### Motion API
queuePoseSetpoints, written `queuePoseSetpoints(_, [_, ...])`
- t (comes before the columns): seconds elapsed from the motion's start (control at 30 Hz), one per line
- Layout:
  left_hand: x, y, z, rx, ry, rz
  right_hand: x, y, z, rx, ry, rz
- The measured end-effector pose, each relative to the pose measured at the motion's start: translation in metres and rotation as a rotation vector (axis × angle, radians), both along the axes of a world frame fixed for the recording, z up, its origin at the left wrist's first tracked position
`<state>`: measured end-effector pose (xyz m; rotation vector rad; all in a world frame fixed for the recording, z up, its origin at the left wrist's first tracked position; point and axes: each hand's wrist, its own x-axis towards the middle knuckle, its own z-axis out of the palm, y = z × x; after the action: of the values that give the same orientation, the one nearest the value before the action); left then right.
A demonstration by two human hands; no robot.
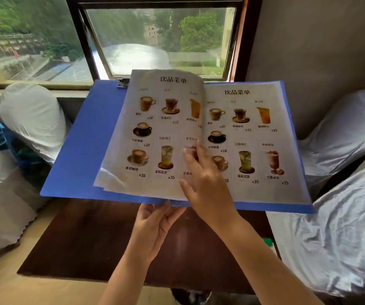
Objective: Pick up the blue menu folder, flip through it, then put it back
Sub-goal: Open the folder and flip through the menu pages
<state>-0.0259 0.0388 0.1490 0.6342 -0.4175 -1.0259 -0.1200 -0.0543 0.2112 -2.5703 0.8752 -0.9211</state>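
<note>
The blue menu folder lies open in the air above a dark wooden table. Drink menu pages with cup pictures show on both sides. My left hand grips the folder's near edge from below, at the spine. My right hand rests on top, its fingers pinching the edge of a loose page that arches over toward the left. A black clip sits at the folder's far edge.
White-covered chairs stand at the left and at the right. A window is straight ahead behind the folder. A small green-and-white object sits at the table's right edge.
</note>
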Motion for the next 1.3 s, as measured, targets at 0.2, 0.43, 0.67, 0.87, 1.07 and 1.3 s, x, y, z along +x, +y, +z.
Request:
queuePoseSetpoints(0.2, [-0.005, 0.002, 0.006, -0.02, 0.004, -0.027, -0.001, -0.003, -0.006, -0.101, 0.154, 0.02])
queuePoseSetpoints(0.43, [0.0, 0.001, -0.001, 0.064, 0.016, 0.017, -0.045, -0.024, 0.007, -0.003, -0.156, -0.057])
queuePoseSetpoints(0.67, [0.012, 0.001, -0.008, 0.01, 0.051, 0.002, -0.132, -0.079, 0.001, 0.323, -0.192, -0.465])
queuePoseSetpoints(0.87, [0.021, 0.0, -0.014, 0.035, 0.048, 0.008, -0.155, -0.093, -0.008, 0.863, -0.468, -0.179])
queuePoseSetpoints(1.07, [0.024, 0.001, -0.016, 0.051, 0.024, 0.024, -0.149, -0.087, -0.006, 0.824, -0.485, -0.11])
queuePoseSetpoints(1.3, [0.028, 0.006, -0.004, 0.18, -0.365, 0.164, -0.145, -0.083, -0.011, 0.949, -0.499, -0.031])
